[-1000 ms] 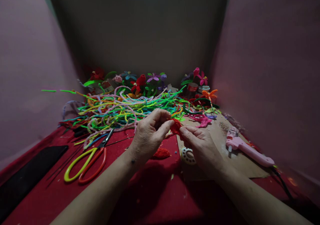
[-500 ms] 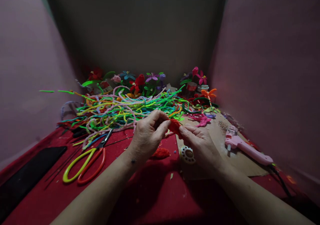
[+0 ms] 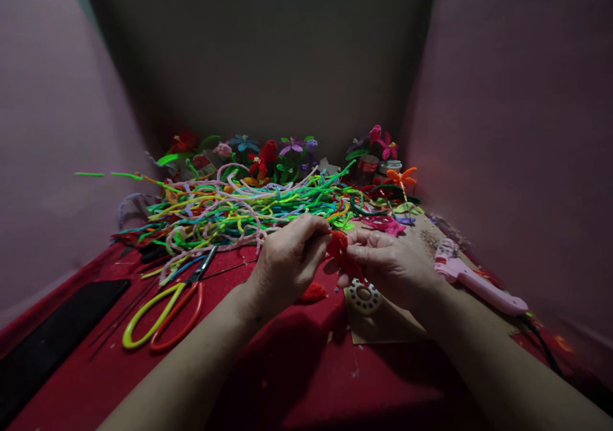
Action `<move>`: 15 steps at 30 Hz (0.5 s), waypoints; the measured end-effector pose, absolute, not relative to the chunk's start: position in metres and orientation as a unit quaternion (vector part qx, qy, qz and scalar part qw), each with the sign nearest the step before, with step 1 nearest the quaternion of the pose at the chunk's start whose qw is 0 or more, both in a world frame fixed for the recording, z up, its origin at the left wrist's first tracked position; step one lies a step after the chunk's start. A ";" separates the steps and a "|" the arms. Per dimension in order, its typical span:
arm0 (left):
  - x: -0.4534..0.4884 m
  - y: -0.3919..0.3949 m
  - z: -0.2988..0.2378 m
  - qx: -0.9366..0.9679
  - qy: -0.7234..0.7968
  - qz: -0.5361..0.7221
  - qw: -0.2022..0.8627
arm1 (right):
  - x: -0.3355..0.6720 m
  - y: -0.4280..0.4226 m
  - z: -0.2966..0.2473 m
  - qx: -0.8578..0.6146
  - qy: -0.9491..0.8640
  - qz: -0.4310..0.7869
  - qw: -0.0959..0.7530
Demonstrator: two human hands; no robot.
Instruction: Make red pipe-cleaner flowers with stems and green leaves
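Between my two hands is a fuzzy red pipe-cleaner petal (image 3: 341, 251), held above the red cloth. My left hand (image 3: 295, 252) pinches its upper left end with thumb and fingers. On its right side, my right hand (image 3: 383, 257) grips it between thumb and forefinger. A second red petal (image 3: 313, 292) lies on the cloth under my left hand, partly hidden by it. Just below my right hand sits a round white disc with holes (image 3: 364, 297), at the edge of a cardboard sheet (image 3: 387, 325).
Scissors (image 3: 177, 313) with yellow and red handles lie at left, near a black flat object (image 3: 62, 319). A tangle of coloured pipe cleaners (image 3: 239, 207) spreads behind my hands. At right rests a pink glue gun (image 3: 479, 284). Pipe-cleaner flowers (image 3: 268, 153) stand at the back.
My right hand has shifted its grip and turned, its fingers now more spread around the red petal. The petal hangs more downward, and more of the white disc shows.
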State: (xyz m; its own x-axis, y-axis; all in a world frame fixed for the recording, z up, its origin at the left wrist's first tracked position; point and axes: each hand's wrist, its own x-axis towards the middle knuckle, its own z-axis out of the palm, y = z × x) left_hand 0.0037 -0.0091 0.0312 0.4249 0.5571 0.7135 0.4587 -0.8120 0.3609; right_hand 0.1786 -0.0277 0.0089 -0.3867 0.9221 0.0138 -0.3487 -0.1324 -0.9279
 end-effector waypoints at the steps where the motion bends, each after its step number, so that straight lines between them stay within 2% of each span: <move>1: 0.004 -0.009 0.031 0.845 0.290 0.447 0.046 | 0.179 -0.027 0.008 -0.303 -0.461 0.695 0.462; 8: 0.004 -0.007 0.029 0.852 0.259 0.455 0.022 | 0.172 -0.028 0.004 -0.327 -0.396 0.710 0.482; 15: 0.004 -0.008 0.027 0.844 0.256 0.471 0.035 | 0.166 -0.030 0.002 -0.318 -0.414 0.659 0.542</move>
State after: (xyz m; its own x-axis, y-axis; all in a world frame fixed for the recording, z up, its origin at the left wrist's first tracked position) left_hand 0.0041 -0.0079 0.0275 0.4258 0.4648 0.7763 0.3982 -0.8667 0.3005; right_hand 0.1662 -0.0301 0.0025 -0.2110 0.9770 0.0297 -0.4516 -0.0705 -0.8895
